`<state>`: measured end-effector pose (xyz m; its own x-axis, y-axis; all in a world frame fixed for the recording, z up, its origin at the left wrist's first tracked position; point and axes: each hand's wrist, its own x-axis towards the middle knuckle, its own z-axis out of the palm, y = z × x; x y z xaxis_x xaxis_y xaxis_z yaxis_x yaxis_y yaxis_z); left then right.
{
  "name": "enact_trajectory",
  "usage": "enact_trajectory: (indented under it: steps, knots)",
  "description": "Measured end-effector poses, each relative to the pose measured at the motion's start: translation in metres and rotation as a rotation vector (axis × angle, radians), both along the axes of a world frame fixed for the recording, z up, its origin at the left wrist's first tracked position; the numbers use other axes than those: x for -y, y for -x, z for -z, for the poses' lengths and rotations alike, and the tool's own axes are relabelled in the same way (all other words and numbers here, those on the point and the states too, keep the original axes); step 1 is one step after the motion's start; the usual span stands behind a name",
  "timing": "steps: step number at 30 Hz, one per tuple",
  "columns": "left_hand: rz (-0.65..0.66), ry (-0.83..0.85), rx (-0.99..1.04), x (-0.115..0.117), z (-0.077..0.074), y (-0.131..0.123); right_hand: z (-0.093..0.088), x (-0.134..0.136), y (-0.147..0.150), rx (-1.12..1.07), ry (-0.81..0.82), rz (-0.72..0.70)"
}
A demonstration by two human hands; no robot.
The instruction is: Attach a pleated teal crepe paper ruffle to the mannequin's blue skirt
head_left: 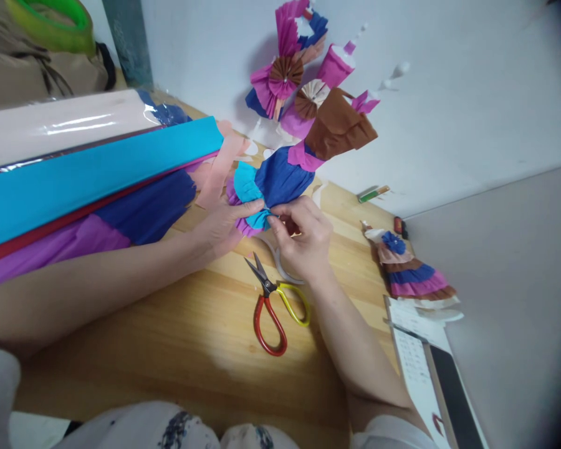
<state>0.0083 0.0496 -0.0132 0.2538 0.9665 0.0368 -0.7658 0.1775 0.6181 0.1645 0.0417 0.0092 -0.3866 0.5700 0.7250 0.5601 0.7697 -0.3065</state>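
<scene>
A crepe-paper figure (285, 176) with a deep blue body lies tilted in front of me, with a pink band and brown paper at its far end. At its near end is a turquoise ruffle (245, 181) over a purple one. My left hand (224, 227) holds the ruffles from the left, thumb on top of the turquoise layer. My right hand (303, 234) pinches the ruffle's right edge, close to the left thumb. Just below the hands, scissors (267, 287) with one red and one yellow handle lie partly spread on the table.
Rolls and folds of coloured crepe paper (98, 178) cover the left side. Paper dolls and fans (285, 75) stand against the wall. A roll of tape (285, 268) sits partly behind the right wrist. At right are a layered paper dress (414, 274) and a written sheet (414, 362).
</scene>
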Motion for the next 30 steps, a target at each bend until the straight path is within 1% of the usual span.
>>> enact_trajectory:
  steps: [6,13,18,22,24,28,30]
  knots:
    - [-0.021,0.017,-0.020,0.000,-0.002,0.001,-0.001,0.002,0.002,-0.004,0.036,-0.003]
    - [0.016,0.003,-0.027,-0.001,0.003,0.002,0.002,0.000,0.003,0.018,0.006,0.034]
    - [0.050,-0.010,-0.008,-0.002,0.006,0.003,0.003,0.002,0.004,0.032,-0.091,0.029]
    - [0.020,0.040,-0.007,-0.002,0.011,0.004,0.002,-0.001,0.005,0.119,-0.157,0.008]
    - [0.028,0.064,0.002,-0.003,0.012,0.005,0.001,-0.002,0.006,0.165,-0.186,0.015]
    - [0.059,0.084,0.017,-0.004,0.010,0.005,0.002,-0.003,0.006,0.248,-0.229,0.030]
    - [0.053,0.078,0.027,-0.004,0.008,0.005,0.004,-0.002,0.005,0.249,-0.222,0.024]
